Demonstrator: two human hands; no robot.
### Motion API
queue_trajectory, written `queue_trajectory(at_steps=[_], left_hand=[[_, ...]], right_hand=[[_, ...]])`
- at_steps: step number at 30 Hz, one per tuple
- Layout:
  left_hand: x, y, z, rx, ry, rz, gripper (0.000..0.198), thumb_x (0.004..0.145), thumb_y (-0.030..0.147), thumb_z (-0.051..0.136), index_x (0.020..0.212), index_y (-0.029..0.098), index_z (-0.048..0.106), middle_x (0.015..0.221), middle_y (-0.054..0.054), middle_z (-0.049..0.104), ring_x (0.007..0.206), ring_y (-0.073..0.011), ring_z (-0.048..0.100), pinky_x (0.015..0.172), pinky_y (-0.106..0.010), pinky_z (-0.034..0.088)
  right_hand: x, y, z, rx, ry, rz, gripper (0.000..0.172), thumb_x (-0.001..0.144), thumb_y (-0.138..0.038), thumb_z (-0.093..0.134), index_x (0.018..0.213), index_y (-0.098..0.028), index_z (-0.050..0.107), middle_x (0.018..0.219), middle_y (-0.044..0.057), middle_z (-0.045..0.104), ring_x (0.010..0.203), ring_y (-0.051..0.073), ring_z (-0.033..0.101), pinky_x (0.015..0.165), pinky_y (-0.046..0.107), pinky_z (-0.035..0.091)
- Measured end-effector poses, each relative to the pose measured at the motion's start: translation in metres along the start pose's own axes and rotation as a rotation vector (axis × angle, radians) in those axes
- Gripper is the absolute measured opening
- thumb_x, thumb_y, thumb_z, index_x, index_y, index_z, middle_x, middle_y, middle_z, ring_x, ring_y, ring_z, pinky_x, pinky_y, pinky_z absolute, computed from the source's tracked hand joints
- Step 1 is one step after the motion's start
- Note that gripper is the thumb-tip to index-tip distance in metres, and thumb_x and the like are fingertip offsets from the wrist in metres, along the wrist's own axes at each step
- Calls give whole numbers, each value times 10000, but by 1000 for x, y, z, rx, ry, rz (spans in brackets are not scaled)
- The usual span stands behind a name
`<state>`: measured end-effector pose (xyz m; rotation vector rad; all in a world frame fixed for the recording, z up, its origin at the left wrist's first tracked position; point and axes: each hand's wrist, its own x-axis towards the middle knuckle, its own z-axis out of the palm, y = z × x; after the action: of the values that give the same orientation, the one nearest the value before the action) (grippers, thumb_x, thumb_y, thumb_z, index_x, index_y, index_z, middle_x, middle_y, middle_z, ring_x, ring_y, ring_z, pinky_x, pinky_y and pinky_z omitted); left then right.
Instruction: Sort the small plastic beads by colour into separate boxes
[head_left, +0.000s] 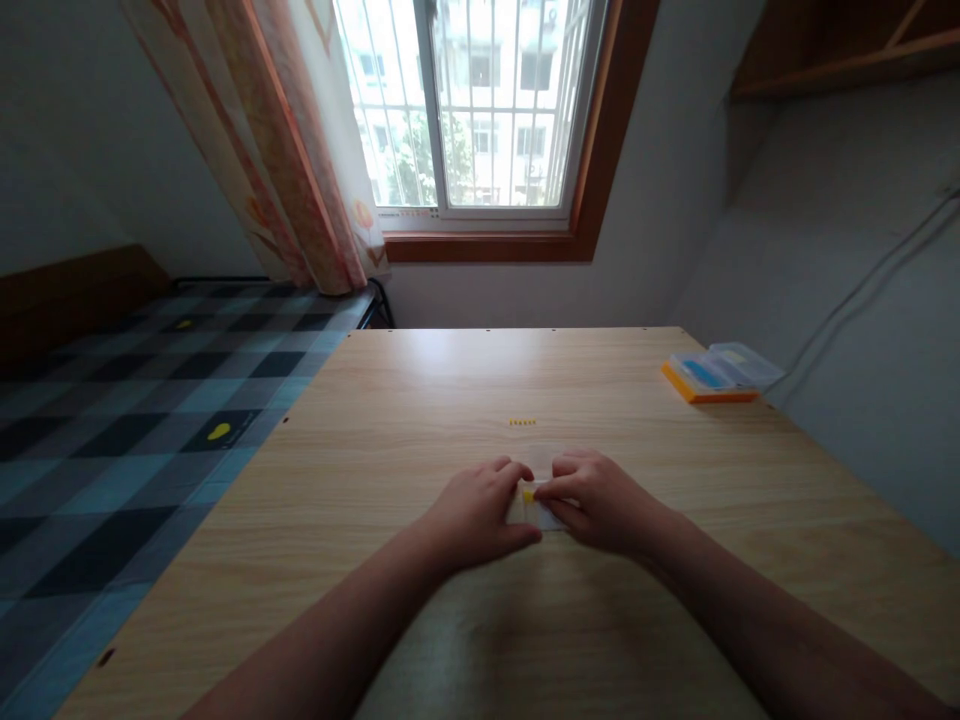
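Both my hands meet at the middle of a light wooden table. My left hand and my right hand are closed, fingers pinched together on a small clear plastic bag with something yellow inside it. The bag lies on or just above the tabletop, mostly hidden by my fingers. A short row of tiny yellow pieces rests on the table a little beyond my hands.
An orange-and-clear plastic box sits at the table's far right, near the wall. A bed with a blue and black checked cover lies to the left. A window with a curtain is behind the table.
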<state>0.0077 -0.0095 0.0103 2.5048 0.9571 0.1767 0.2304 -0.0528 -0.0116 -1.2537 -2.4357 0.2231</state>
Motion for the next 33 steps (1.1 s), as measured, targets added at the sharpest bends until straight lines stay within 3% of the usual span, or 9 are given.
queue_trajectory(at_steps=[14, 21, 27, 33], left_hand=[[0, -1, 1, 10, 9, -3, 546, 770, 436, 791, 1239, 205, 633, 1192, -83, 693, 1069, -295, 667, 925, -403, 529], [0, -4, 4, 10, 24, 14, 544, 758, 434, 802, 1226, 214, 633, 1180, -78, 695, 1060, -289, 672, 922, -393, 529], [0, -2, 2, 4, 8, 10, 541, 771, 433, 789, 1235, 204, 629, 1163, -83, 695, 1042, -286, 673, 910, -394, 531], [0, 0, -1, 5, -6, 2, 513, 767, 427, 782, 1210, 216, 632, 1139, -69, 691, 1036, -276, 664, 915, -382, 519]], right_hand=[[-1, -3, 0, 6, -8, -3, 198, 955, -202, 587, 843, -238, 746, 742, 13, 617, 714, 154, 487, 696, 298, 315], [-2, 0, 1, 67, 11, 4, 190, 959, -185, 582, 929, -237, 763, 781, 21, 633, 737, 150, 527, 707, 281, 348], [-2, 0, 1, 28, 4, 0, 190, 954, -197, 595, 843, -225, 746, 757, 17, 622, 722, 145, 520, 692, 280, 345], [-3, 0, 2, 50, 61, -10, 183, 964, -216, 596, 939, -243, 775, 757, 19, 649, 714, 149, 539, 683, 286, 359]])
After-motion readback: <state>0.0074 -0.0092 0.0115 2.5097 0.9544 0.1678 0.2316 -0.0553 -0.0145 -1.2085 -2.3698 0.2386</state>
